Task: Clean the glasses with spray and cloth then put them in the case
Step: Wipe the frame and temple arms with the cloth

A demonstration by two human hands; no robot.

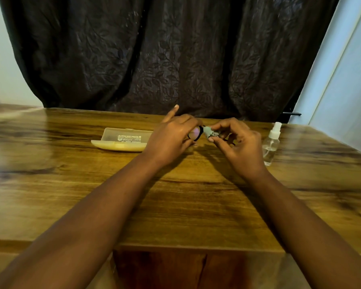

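Black-framed glasses (195,133) are held just above the wooden table (71,180), one lens showing a pinkish glare. My left hand (173,136) grips their left side, index finger sticking up. My right hand (236,140) pinches a small grey-green cloth (209,132) against the other lens, which is mostly hidden by the fingers. A translucent yellowish case (121,139) lies open to the left of my hands, lid up. A clear spray bottle (271,143) with a white cap stands upright to the right of my right hand.
A dark leaf-patterned curtain (165,55) hangs right behind the table's far edge. A pale wall or door (346,80) rises at the right. The table's near edge has a recess (196,268) between my forearms.
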